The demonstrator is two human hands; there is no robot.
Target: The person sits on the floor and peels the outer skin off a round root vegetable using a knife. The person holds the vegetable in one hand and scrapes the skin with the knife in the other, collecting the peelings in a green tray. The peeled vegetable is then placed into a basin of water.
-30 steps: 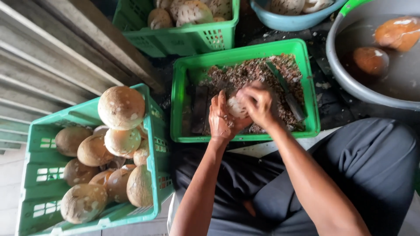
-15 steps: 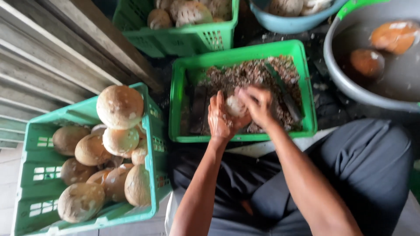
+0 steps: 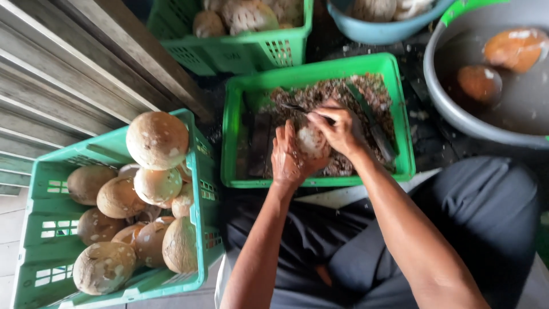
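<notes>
My left hand (image 3: 287,157) cups a small pale peeled coconut (image 3: 311,141) over a shallow green tray (image 3: 231,137) full of brown husk scraps. My right hand (image 3: 338,129) grips a small dark-bladed knife (image 3: 297,108) whose blade points left, just above the coconut. Both hands sit close together over the tray's middle. A long cleaver-like blade (image 3: 370,123) lies in the tray to the right of my hands.
A green crate (image 3: 40,189) of several brown coconuts stands at the left. Another green crate (image 3: 251,48) of husked ones sits behind the tray. A grey basin (image 3: 452,109) with water and two brown coconuts is at the right, a blue bowl (image 3: 377,28) behind. Wooden boards slope at upper left.
My hands have turned the coconut slightly, and the knife blade now shows to the left of my right hand. The crates and basin have not moved.
</notes>
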